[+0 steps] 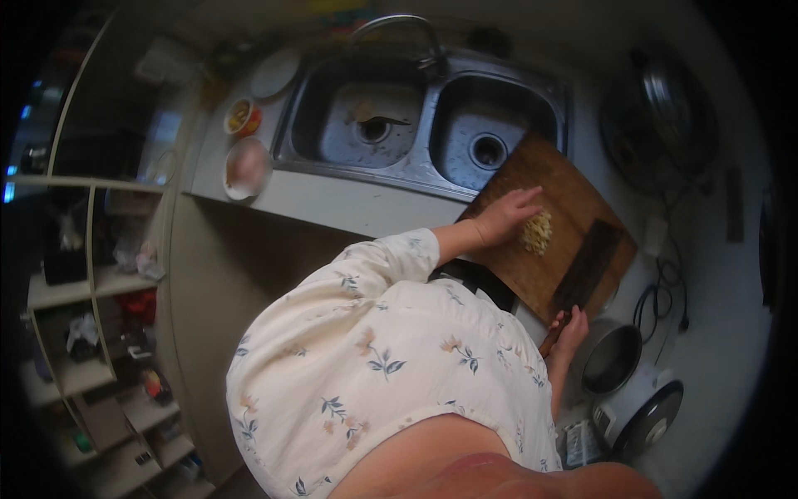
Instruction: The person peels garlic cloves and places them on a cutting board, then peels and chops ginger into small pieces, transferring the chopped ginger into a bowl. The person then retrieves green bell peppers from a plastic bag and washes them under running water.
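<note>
A wooden cutting board [573, 179] lies at an angle, one corner over the right sink basin. On it sits a small pile of pale yellow chopped pieces [538, 234], possibly garlic; their kind is not certain. My left hand [504, 218] reaches over the board at the pile's left edge, fingers stretched out and holding nothing visible. My right hand [570, 330] is closed round the wooden handle of a cleaver [588, 262]. Its broad dark blade lies on the right part of the board, to the right of the pile.
A double steel sink [428, 125] with a curved faucet [399, 21] lies beyond. On the left counter stand a plate of pinkish food [246, 169] and a red-rimmed tub [243, 119]. To the right are a pot [611, 358], a rice cooker [644, 416] and a black cord [657, 303].
</note>
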